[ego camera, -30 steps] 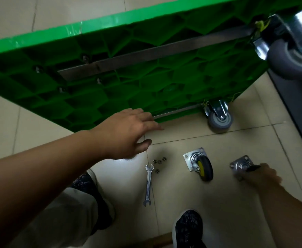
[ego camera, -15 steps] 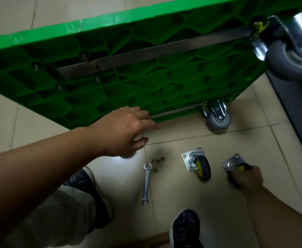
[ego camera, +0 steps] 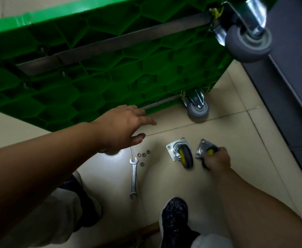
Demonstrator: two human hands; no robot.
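I saw right hand (ego camera: 217, 159) clamped round a black yellow-hubbed caster with steel plate (ego camera: 201, 149), at 3 o'clock of its loose twin (ego camera: 182, 154). Left hand (ego camera: 123, 127) was spread, empty, at the 6 o'clock edge of the green plastic cart deck (ego camera: 93, 77).

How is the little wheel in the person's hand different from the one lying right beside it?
The right hand grips the held caster; the loose caster lies untouched on the tiles. The held caster's wheel is mostly hidden by that hand; the loose caster's black tyre and yellow hub show fully. Both have silver mounting plates and yellow hubs.
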